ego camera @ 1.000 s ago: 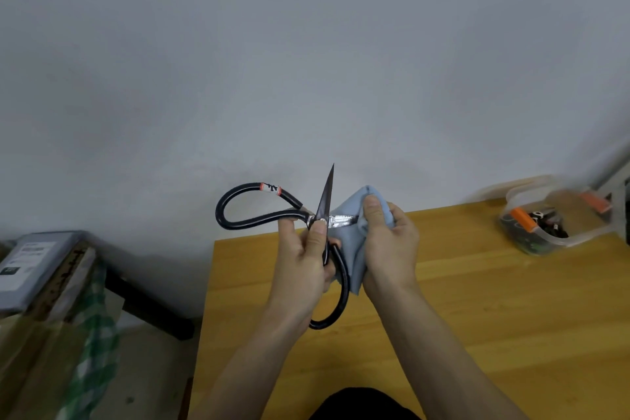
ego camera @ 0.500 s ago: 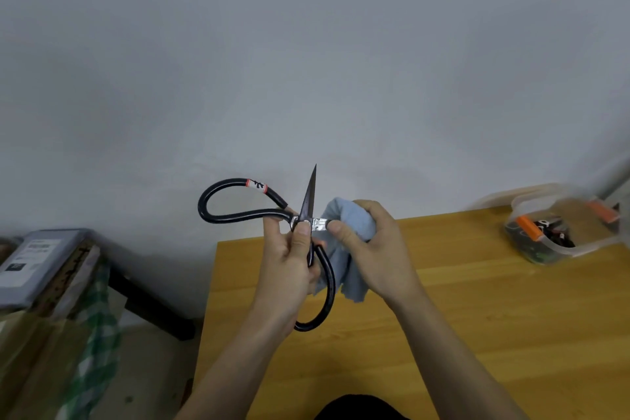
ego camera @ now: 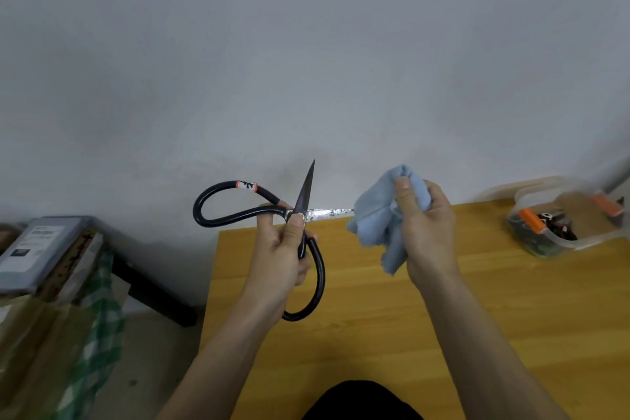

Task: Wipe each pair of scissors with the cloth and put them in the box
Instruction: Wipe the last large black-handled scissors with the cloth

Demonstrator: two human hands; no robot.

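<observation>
The scissors are held up in the air above the near left corner of the counter, spread wide: one dark blade points straight up, the other, shiny and spotted, points right toward the cloth. The left hand has its grip pressed on the pivot, thumb and fingers pinching the joint, with one black loop handle sticking out to the left and the other hanging below the palm. The right hand has its grip bunched tight around the blue cloth, which sits just beside the tip of the sideways blade; whether they touch is hard to tell.

The main risk, as I judge it, is a cut. Both edges are bare and the tips are sharp, so a wipe that runs toward the edge, or cloth too thin over the fingers, could let the blade bite. The left thumb sits right at the joint, so if the blades swing shut it could be nipped. A pinch at the pivot alone is also a weak hold on such a long tool; a tug from the cloth could twist it loose and drop it.

Count: one pair of scissors in hand, one cloth, one clear box far right on the counter with some tools already inside, too blurred to count.
</observation>
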